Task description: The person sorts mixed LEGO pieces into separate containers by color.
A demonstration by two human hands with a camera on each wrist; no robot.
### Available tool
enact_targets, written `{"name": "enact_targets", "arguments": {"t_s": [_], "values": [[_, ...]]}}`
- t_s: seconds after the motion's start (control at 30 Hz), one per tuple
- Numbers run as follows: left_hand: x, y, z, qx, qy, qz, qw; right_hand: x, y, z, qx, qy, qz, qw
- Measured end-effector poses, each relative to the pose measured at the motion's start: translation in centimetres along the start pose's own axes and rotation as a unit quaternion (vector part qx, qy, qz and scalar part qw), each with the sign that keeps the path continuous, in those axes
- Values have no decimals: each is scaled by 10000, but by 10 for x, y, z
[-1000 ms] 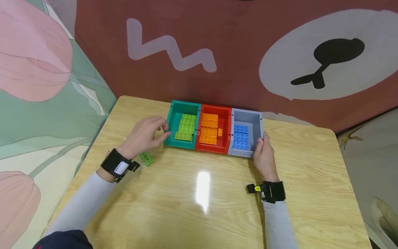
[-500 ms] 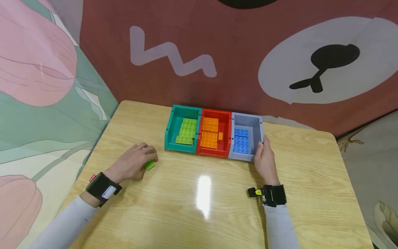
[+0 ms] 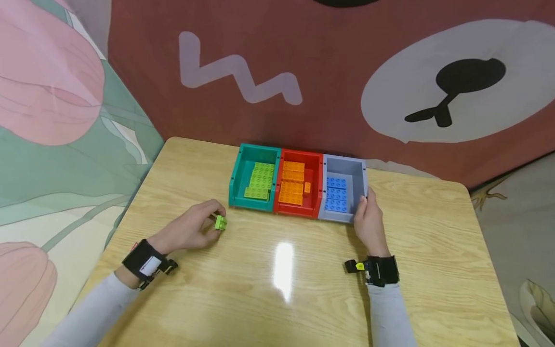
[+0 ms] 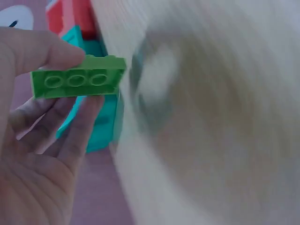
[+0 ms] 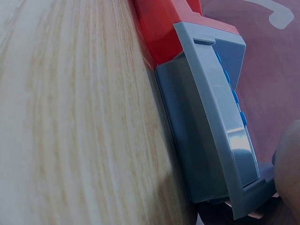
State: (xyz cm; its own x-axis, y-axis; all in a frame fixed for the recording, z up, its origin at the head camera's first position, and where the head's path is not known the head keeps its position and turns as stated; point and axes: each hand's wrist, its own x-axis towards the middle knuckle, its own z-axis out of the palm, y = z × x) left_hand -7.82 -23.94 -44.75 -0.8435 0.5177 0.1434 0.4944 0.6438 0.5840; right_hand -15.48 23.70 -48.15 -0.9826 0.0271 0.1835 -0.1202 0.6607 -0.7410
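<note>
My left hand (image 3: 197, 225) pinches a light green building brick (image 3: 220, 222) between thumb and fingertips, in front of the teal bin. In the left wrist view the green brick (image 4: 77, 77) shows its hollow underside with round tubes. My right hand (image 3: 370, 221) grips the right wall of the grey-blue bin (image 3: 354, 176); in the right wrist view only part of the thumb (image 5: 288, 168) shows. Blue bricks (image 3: 336, 193) lie in that bin. The teal bin (image 3: 236, 185) holds light green bricks (image 3: 260, 180), and the red bin (image 3: 313, 166) between them holds orange bricks (image 3: 292, 183).
The three bins stand side by side near the back edge of a wooden table (image 3: 243, 279). A brown printed wall (image 3: 329, 111) rises behind it, and a floral one (image 3: 65, 183) stands at the left.
My left hand has left the teal bin's side, reached down to the green brick on the table and picked it up, now tilted. The right hand stays on the grey-blue bin.
</note>
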Motion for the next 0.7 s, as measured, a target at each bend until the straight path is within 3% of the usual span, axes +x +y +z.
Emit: {"name": "enact_targets", "arguments": {"t_s": [0.13, 0.23, 0.33, 0.5, 0.7], "values": [[-1, 1, 10, -806, 126, -364, 9960, 0, 0, -1, -39, 27, -39, 10000], [-4, -3, 15, -846, 148, -616, 9944, 1, 1, -2, -49, 17, -86, 9999], [-8, -8, 17, -446, 182, -685, 9965, 3, 0, -2, 8, 50, -168, 9998], [-12, -15, 18, 442, 174, -502, 9976, 2, 0, -3, 18, 59, -112, 9999], [-10, -9, 17, 927, 21, -275, 9953, -1, 0, -1, -26, 68, -87, 9999]]}}
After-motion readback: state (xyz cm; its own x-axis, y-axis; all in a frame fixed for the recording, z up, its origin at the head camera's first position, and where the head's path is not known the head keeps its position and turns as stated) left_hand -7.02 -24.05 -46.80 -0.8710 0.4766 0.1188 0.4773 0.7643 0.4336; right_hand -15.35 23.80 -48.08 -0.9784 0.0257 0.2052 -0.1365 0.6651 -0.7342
